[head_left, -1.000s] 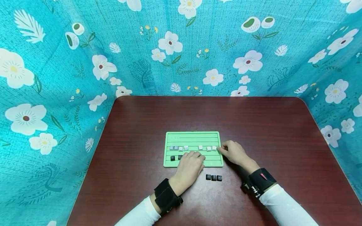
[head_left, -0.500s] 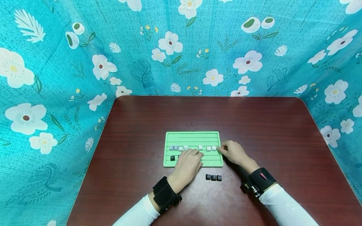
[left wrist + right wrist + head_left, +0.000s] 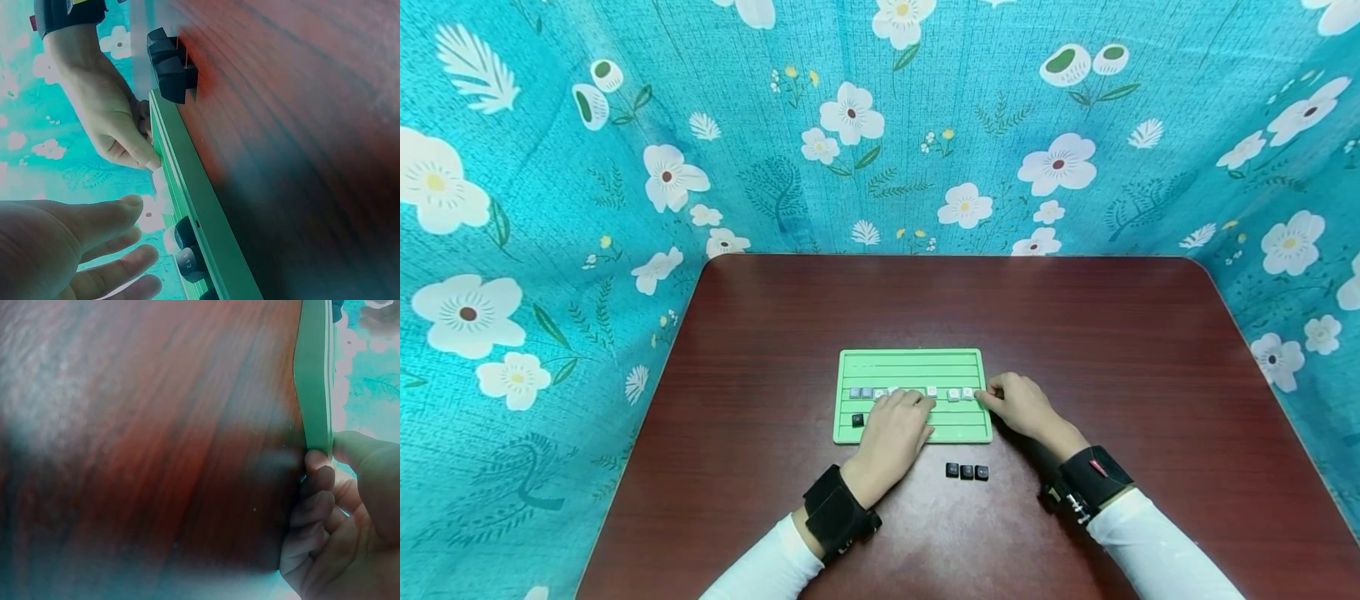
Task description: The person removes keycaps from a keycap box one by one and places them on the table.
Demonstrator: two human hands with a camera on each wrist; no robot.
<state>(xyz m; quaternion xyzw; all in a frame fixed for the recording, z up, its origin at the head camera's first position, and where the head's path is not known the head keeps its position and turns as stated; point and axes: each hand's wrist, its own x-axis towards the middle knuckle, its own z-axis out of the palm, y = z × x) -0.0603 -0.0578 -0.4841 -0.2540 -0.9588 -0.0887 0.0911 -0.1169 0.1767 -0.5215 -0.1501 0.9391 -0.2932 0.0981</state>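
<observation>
A green ridged board [image 3: 910,360] lies on the table with a row of white and grey keycaps [image 3: 932,392] across it. Below that row sits a black keycap [image 3: 857,420]. My left hand [image 3: 895,433] is over the lower middle of the board, hiding part of both rows. In the left wrist view its thumb and fingers are spread, holding nothing, near black keycaps [image 3: 190,262] on the board, one marked with a 12. My right hand [image 3: 1018,404] pinches the board's right edge between thumb and curled fingers, as the right wrist view confirms.
Three black keycaps [image 3: 967,472] stand in a short line on the brown table [image 3: 760,350], in front of the board and between the forearms. A blue flowered cloth [image 3: 880,167] hangs behind the table and at both sides.
My left hand has shifted slightly left and up over the board, covering a second black keycap seen earlier. The right hand and the board have stayed in place.
</observation>
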